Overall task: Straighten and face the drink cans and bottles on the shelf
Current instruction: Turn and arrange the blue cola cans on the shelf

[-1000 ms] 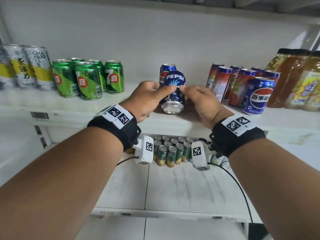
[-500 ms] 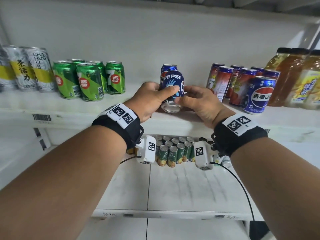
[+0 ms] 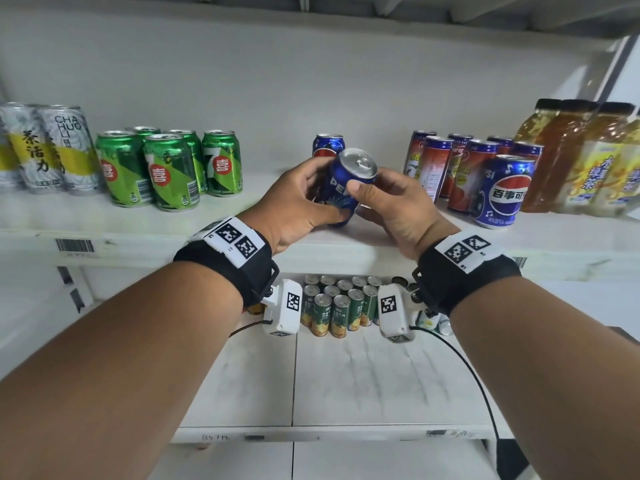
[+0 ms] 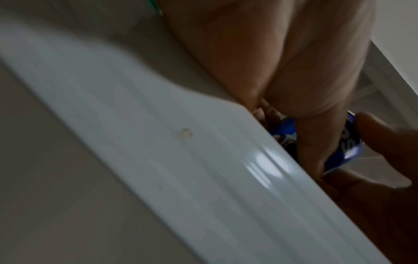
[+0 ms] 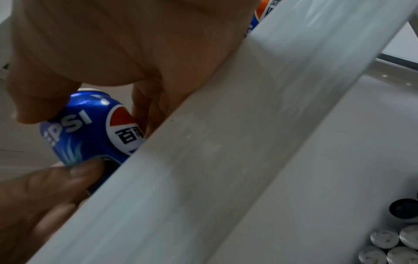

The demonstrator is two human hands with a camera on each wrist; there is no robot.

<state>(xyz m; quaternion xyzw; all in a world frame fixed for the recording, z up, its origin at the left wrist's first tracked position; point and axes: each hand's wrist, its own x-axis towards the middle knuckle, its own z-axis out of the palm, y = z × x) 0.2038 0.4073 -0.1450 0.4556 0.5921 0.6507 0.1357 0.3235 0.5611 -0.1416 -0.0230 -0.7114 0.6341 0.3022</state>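
Both hands hold one blue Pepsi can (image 3: 341,194) just above the front of the white shelf (image 3: 329,245), at its middle. The can is tilted, its silver top with the pull tab turned up and toward me. My left hand (image 3: 301,202) grips its left side with the thumb low on the body; my right hand (image 3: 384,202) pinches the upper right. The right wrist view shows the can (image 5: 90,128) logo side out between the fingers. In the left wrist view only a strip of the can (image 4: 351,148) shows past my left hand (image 4: 282,71).
A second Pepsi can (image 3: 328,145) stands right behind. Green cans (image 3: 166,168) and grey-yellow tea cans (image 3: 52,150) stand left. Red cans (image 3: 460,174), another Pepsi can (image 3: 505,192) and amber tea bottles (image 3: 581,157) stand right. Small green cans (image 3: 339,306) fill the lower shelf.
The can has been turned end over end between my hands: its silver base faced me before, now its top with the tab does. Both hands stayed on it.
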